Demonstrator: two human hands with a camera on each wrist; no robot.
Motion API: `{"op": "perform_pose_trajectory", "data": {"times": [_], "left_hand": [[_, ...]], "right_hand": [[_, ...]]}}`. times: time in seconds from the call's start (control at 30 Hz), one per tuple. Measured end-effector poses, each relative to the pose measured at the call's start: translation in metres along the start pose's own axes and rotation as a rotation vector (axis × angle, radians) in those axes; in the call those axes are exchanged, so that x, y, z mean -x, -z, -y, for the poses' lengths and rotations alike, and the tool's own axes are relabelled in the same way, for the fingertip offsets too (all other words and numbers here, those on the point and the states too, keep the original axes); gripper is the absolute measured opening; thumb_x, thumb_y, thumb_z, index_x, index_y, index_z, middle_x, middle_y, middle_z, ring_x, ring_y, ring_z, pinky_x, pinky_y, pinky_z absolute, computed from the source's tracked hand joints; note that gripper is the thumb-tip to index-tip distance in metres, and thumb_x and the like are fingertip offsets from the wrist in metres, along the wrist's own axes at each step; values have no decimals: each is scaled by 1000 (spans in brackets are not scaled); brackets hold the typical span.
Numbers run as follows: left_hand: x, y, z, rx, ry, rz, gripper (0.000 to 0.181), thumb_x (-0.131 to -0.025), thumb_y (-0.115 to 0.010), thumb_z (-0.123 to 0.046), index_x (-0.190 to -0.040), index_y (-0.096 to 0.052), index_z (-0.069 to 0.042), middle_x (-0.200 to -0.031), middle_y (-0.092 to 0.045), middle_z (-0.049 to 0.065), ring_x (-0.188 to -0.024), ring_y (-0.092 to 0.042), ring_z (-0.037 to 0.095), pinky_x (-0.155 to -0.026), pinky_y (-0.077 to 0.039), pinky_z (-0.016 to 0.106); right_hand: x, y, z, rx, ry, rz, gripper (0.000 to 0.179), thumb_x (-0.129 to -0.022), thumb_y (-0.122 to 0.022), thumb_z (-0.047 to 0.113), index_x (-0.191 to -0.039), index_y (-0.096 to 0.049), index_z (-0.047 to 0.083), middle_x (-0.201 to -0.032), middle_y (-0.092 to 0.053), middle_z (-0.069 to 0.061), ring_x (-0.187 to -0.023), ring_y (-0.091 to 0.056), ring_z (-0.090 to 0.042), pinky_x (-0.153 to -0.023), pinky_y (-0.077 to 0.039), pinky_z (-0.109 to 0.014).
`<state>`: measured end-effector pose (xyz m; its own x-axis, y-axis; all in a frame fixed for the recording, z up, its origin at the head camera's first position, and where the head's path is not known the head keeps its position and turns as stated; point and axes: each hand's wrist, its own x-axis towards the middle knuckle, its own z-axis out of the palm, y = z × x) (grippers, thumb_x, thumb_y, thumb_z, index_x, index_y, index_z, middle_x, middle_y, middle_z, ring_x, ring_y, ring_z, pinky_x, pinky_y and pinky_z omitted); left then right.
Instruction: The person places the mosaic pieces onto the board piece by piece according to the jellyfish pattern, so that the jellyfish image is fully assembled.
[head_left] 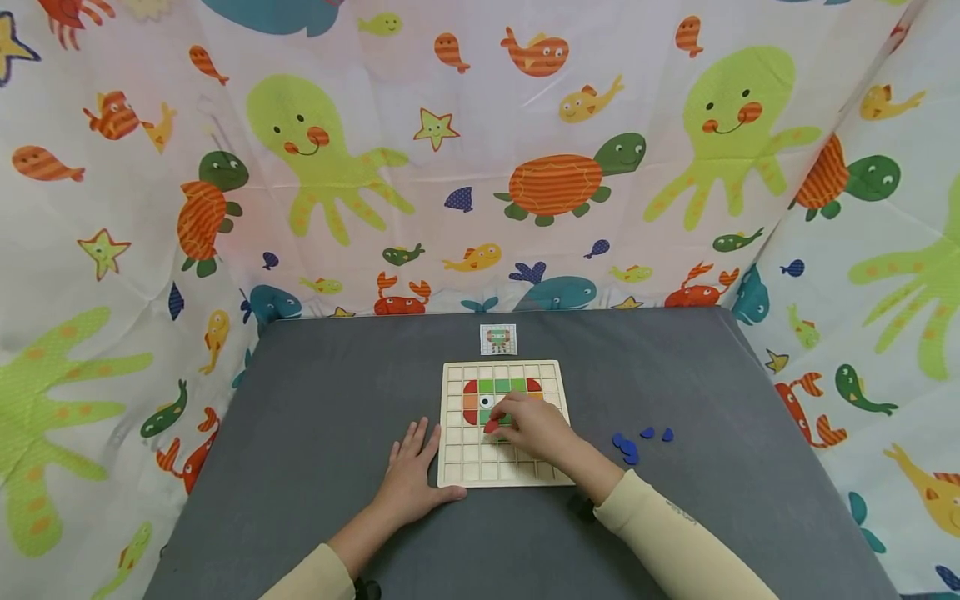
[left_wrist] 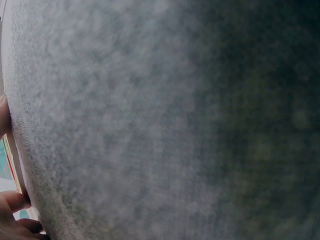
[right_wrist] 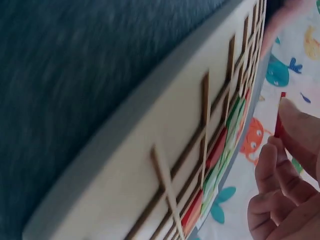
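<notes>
On the grey table lies a square wooden grid board (head_left: pixel 467 468). Red, green and orange tiles fill some of its upper cells, along with a white eye tile (head_left: pixel 486 401). My right hand (head_left: pixel 536 429) is over the board's middle and pinches a small red piece (head_left: pixel 491 426) between thumb and fingertip. The right wrist view shows this red piece (right_wrist: pixel 279 122) edge-on, apart from the board. My left hand (head_left: pixel 412 479) rests at the board's left edge, fingers extended and thumb by the lower left corner. Part of the tile pattern is hidden behind my right hand.
A small printed card (head_left: pixel 498 339) with a coloured grid figure lies behind the board. Several loose blue pieces (head_left: pixel 628 450) are on the table to the right. A curtain (head_left: pixel 465 167) with sea animals hangs around the table's back and sides.
</notes>
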<state>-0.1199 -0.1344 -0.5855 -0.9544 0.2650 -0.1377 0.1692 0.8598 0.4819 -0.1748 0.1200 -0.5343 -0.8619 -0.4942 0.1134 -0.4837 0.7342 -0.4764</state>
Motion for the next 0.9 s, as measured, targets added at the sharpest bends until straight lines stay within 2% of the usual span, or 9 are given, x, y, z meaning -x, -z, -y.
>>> {"op": "perform_pose_trajectory", "data": {"times": [0.23,0.47,0.7,0.9], "left_hand": [[1,0,0,-2,2,-6,115,-74,-79,-68,-160,-30,-11,-168,-17,16,-156,-11,36,-122,-17,62],[1,1,-1,5,2,1,114,-74,-80,-66,-160,-29,-12,-169,-17,15,-157,-11,36,-122,-16,62],[0,0,1,6,-1,-3,115,-73,-79,-67,-160,-29,-12,-169,-17,15,-157,-11,36,-122,-16,62],[1,1,1,21,-6,-10,114,-73,-81,-64,-160,-31,-10,-168,-18,17,-156,-12,37,-121,-16,63]], "right_hand": [[-8,-12,7,95,-18,33,19,-83,-85,29,-99,-78,19,-101,-67,3,-82,-65,-12,-70,-55,-32],[-10,-19,6,130,-22,73,13,-83,-85,27,-92,-77,22,-94,-66,5,-75,-60,-9,-64,-51,-29],[-10,-23,5,178,-46,79,12,-85,-84,28,-94,-78,23,-96,-66,5,-78,-62,-10,-65,-53,-30],[-10,-21,9,187,-14,87,15,-85,-83,24,-98,-80,20,-97,-68,2,-79,-63,-12,-65,-54,-30]]}}
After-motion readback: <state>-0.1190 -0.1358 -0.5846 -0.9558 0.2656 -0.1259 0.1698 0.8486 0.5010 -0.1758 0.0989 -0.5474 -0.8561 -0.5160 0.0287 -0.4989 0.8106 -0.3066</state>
